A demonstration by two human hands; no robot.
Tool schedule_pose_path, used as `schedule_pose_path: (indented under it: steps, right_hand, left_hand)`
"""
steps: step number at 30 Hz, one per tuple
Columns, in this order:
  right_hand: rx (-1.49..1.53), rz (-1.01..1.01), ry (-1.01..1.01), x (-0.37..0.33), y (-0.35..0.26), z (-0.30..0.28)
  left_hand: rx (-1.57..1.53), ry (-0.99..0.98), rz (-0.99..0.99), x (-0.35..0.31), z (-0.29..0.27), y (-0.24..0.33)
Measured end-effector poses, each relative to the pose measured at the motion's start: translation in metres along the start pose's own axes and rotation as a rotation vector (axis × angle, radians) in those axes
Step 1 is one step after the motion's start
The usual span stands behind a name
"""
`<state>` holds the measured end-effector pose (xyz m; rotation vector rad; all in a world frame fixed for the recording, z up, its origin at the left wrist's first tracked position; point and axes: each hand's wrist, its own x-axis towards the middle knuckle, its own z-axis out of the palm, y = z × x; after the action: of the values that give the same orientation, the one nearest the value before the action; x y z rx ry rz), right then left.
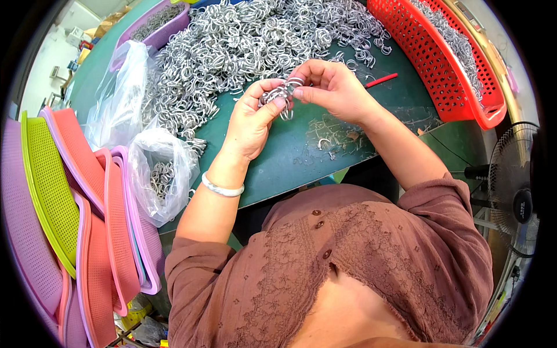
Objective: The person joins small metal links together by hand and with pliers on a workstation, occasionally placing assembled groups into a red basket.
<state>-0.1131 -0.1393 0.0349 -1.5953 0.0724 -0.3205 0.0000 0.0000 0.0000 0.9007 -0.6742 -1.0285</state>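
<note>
Both hands meet over the green table, just in front of a large heap of silvery metal rings [249,43]. My left hand [253,114] is closed round a small bunch of metal rings [286,114], thumb pressed on them. At the bunch's right side, the thumb and forefinger of my right hand [332,90] pinch one of the rings; its exact shape is partly hidden by the fingers. A red pen-like stick [381,80] lies beyond my right wrist. Small broken metal bits [325,143] lie on the table below my right hand.
Left of my forearm stands a clear plastic bag [155,200] with metal pieces inside. Stacked plastic baskets [96,232] crowd the left edge. A red basket [452,93] of metal parts is at the far right, a purple basket [174,24] at the far left. A fan [513,191] stands right.
</note>
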Motion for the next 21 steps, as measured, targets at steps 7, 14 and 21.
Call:
schedule_pose_path:
  steps: [7, 14, 21]
  right_hand:
    - [-0.121, -0.05, -0.002, -0.003, 0.0, -0.003]
    - [-0.71, -0.464, 0.024, 0.0, -0.002, -0.007]
    - [-0.929, -0.613, 0.075, -0.005, 0.001, -0.009]
  left_hand:
    - [-0.076, 0.021, 0.006, 0.0, 0.002, -0.003]
    - [-0.086, -0.01, -0.014, 0.0, -0.001, -0.001]
    - [-0.376, -0.006, 0.061, 0.004, -0.015, 0.01]
